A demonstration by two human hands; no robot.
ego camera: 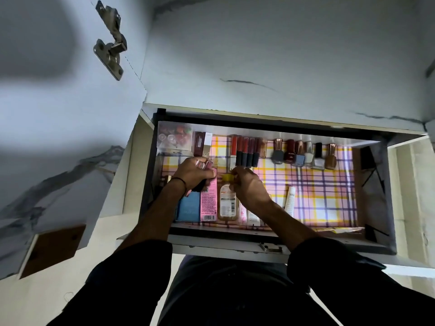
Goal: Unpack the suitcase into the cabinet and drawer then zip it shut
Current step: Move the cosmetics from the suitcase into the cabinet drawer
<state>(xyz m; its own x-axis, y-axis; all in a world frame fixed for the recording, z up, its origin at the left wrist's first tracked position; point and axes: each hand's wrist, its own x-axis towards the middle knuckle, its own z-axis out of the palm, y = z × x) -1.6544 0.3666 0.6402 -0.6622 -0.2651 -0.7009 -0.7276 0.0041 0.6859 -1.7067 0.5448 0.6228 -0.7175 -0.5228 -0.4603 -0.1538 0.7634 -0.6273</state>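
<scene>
Mid-frame in the drawer [317, 196], left hand [195, 171] grips a pink box [208, 201]; right hand [249, 187] pinches a bottle [227, 200] by its cap. Drawer-filling step, I judge; next, align both.

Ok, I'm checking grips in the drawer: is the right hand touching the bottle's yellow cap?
Touching. The head view shows the right hand pinching the yellow cap of the bottle, with no gap between fingertips and cap.

A home dressing or bedroom storage spot: a marble-patterned cabinet door [58, 118] on a metal hinge [110, 41], and an open drawer [211, 243] with checked liner [317, 191], holding nail polish bottles [303, 154], lipsticks [244, 151] and cosmetics boxes [208, 201].
</scene>
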